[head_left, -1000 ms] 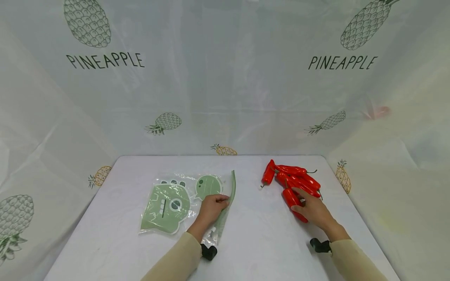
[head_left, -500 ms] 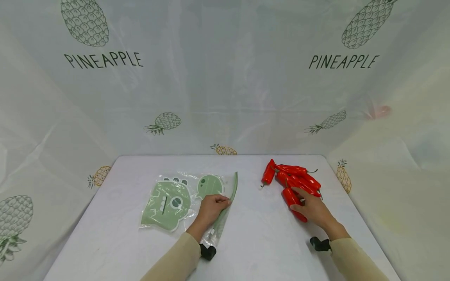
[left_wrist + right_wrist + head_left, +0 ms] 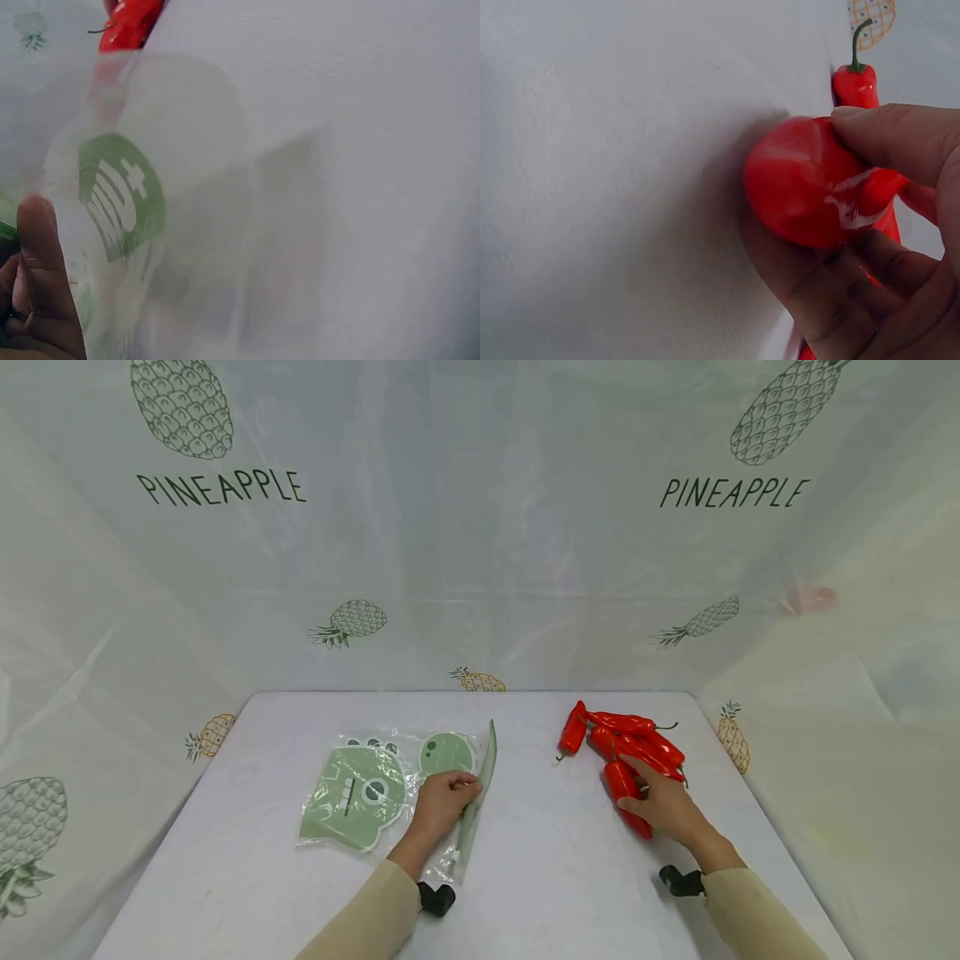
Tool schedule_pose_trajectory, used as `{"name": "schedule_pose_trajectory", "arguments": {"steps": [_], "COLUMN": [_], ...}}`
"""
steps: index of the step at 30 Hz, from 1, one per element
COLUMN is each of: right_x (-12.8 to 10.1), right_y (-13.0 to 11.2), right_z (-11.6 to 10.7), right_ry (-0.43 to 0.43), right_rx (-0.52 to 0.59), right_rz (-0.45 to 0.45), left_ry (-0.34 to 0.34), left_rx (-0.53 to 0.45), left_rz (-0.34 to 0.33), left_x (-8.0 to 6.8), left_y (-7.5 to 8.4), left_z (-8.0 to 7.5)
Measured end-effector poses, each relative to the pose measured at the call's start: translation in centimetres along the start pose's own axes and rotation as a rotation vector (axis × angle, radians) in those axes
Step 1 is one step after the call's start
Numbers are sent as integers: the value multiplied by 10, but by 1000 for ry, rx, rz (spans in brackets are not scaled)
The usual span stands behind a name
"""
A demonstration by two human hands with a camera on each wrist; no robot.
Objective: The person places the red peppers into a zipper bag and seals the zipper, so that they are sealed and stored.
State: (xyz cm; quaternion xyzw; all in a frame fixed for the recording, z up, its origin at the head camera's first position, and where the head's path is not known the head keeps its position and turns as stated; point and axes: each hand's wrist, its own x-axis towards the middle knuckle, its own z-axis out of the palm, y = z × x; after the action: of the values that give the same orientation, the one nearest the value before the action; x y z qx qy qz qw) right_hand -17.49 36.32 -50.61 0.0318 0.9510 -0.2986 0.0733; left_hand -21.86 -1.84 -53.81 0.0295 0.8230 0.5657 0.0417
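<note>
White cloth-covered table (image 3: 525, 860) under both sleeves. Nearest, left hand (image 3: 438, 803) pinched the green-edged mouth of a clear plastic zip bag with green cartoon print (image 3: 360, 789). Right hand (image 3: 667, 810) gripped one glossy red chili pepper (image 3: 626, 789) at the near end of the red pepper pile (image 3: 626, 735). Behind, pineapple-printed translucent curtain (image 3: 480, 527).

right hand (image 3: 877, 247) | grip: fingers curled round red pepper (image 3: 802, 184) | second pepper (image 3: 855, 82) just behind | white table (image 3: 615, 165)
</note>
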Motion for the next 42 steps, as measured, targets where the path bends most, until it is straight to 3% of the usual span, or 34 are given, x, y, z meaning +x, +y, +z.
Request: {"name": "schedule_pose_trajectory", "arguments": {"steps": [16, 21, 32, 42], "right_x": [-2, -6, -7, -10], "right_y": [-12, -23, -47, -82], "right_z": [10, 11, 20, 28], "right_ry": [68, 96, 99, 96], "right_rx": [109, 167, 225, 308], "right_rz": [-76, -118, -119, -140], "left_ry": [0, 9, 22, 33], "left_rx": [-65, -65, -112, -113], "left_rz": [18, 19, 5, 52], "left_x": [-13, -15, -21, -26], "left_y": [11, 14, 17, 20], "left_z": [-8, -6, -4, -4]}}
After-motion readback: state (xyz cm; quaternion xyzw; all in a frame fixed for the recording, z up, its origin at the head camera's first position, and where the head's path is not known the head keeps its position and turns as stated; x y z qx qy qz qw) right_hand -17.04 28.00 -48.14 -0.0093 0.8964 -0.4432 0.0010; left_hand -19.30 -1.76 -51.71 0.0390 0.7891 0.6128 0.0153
